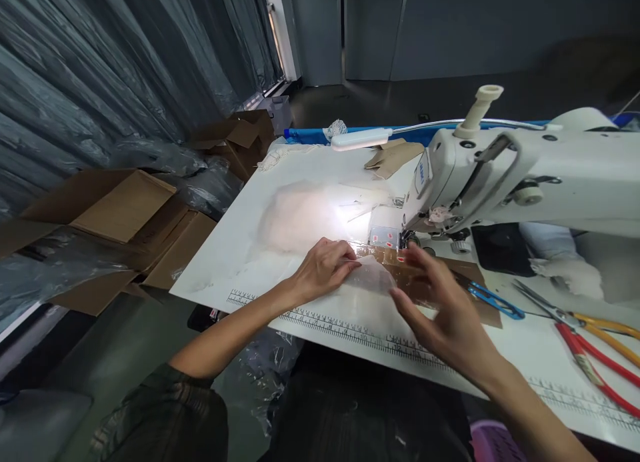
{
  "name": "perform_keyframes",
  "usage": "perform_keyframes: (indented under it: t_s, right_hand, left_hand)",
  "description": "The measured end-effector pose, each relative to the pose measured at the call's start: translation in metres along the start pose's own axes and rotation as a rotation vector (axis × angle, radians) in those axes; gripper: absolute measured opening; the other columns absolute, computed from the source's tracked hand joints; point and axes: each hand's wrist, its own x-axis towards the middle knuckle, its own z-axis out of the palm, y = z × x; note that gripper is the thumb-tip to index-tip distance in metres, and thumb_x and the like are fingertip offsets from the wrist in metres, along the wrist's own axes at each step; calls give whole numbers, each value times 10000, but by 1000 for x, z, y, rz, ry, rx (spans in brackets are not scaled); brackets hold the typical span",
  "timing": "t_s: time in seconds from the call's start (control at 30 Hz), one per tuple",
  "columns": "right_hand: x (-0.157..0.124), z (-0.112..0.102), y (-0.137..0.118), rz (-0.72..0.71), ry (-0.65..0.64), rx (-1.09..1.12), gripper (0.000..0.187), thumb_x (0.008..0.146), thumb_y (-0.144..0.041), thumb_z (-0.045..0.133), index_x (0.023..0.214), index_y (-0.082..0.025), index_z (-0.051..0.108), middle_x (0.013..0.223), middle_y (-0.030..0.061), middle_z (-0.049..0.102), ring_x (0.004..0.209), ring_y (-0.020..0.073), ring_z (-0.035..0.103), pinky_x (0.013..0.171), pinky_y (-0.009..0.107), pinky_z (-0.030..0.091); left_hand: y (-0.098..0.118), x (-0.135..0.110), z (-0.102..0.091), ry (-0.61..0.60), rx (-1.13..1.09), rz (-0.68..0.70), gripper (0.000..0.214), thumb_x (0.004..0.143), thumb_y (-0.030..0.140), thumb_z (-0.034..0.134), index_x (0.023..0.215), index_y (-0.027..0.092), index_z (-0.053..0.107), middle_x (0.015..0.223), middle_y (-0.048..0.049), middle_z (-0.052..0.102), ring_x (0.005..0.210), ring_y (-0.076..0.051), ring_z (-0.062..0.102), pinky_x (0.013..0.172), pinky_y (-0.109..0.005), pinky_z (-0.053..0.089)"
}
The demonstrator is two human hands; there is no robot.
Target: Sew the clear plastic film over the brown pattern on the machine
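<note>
My left hand rests on a thin translucent white piece lying on the sewing table, its fingers curled and pinching the piece's edge. My right hand hovers over the same piece and a brown sheet, fingers spread apart. Both hands sit just in front of the needle area of a white sewing machine. A small lamp lights the spot.
Blue-handled snips lie right of my right hand. Red and orange-handled scissors lie further right. A printed ruler runs along the table's front edge. Open cardboard boxes stand on the floor at left, beside plastic sheeting.
</note>
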Motion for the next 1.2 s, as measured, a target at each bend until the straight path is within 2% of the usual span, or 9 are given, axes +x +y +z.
perform_keyframes:
  t_s: [0.1, 0.23, 0.37, 0.5, 0.8, 0.93, 1.03, 1.1, 1.2]
  right_hand:
    - [16, 6, 5, 68, -172, 23, 526, 888, -345, 534, 1381, -183, 450, 1069, 116, 665, 932, 243, 633, 801, 406, 526]
    - [32, 1, 19, 312, -420, 178, 270, 861, -277, 517, 1074, -172, 647, 737, 31, 677, 636, 169, 621, 614, 304, 500]
    - [36, -13, 37, 564, -453, 316, 215, 815, -253, 549, 984, -162, 647, 723, 27, 651, 587, 144, 604, 523, 261, 474]
    - [37, -18, 46, 595, -404, 343, 198, 790, -265, 581, 946, -163, 647, 742, 33, 650, 612, 147, 602, 552, 273, 495]
    - [31, -17, 58, 514, -377, 351, 298, 849, -361, 571, 1064, -173, 657, 910, 66, 702, 734, 170, 638, 641, 297, 536]
    - [26, -22, 67, 483, -377, 393, 317, 877, -399, 551, 1093, -200, 670, 945, 66, 721, 762, 193, 671, 679, 327, 564]
    - [26, -24, 63, 459, -258, 326, 367, 864, -465, 575, 1100, -207, 686, 978, 77, 729, 822, 229, 680, 757, 370, 569]
    - [26, -26, 53, 399, -233, 398, 441, 858, -517, 576, 1170, -216, 663, 1122, 95, 697, 952, 257, 665, 835, 397, 554]
    - [25, -29, 35, 236, -461, 742, 558, 879, -568, 528, 1326, -235, 551, 1256, 113, 630, 1096, 255, 618, 924, 416, 510]
  left_hand:
    - [-1, 4, -9, 36, -34, -10, 227, 918, 406, 542, 853, 189, 552, 734, -5, 644, 683, -138, 597, 637, -291, 501]
    - [-16, 16, -39, 56, -57, -45, 205, 893, 400, 589, 871, 196, 584, 774, 4, 665, 692, -127, 624, 608, -254, 503]
    - [-45, 34, -67, 30, 228, -122, 134, 891, 292, 569, 966, 187, 605, 904, -40, 683, 820, -207, 638, 776, -375, 495]
    - [-52, 46, -61, -8, 433, -91, 263, 878, 184, 517, 1135, 173, 573, 1261, -130, 575, 1107, -318, 546, 913, -492, 401]
    - [-1, 45, 5, -250, 125, 148, 198, 932, 325, 521, 928, 153, 620, 939, -67, 607, 811, -179, 576, 720, -330, 461]
    - [4, 42, 12, -165, 133, 137, 177, 930, 235, 515, 830, 137, 624, 869, -65, 614, 752, -168, 574, 680, -334, 462]
    - [26, 37, 9, -175, -86, 127, 134, 917, 180, 509, 863, 125, 618, 892, -79, 651, 814, -183, 613, 712, -352, 503]
    - [50, 31, 3, -329, -439, 85, 95, 917, 164, 507, 939, 131, 593, 902, -71, 670, 830, -163, 645, 714, -315, 541]
    - [82, 24, -9, -668, -931, -114, 89, 953, 200, 462, 966, 144, 531, 856, -56, 677, 735, -128, 685, 640, -251, 573]
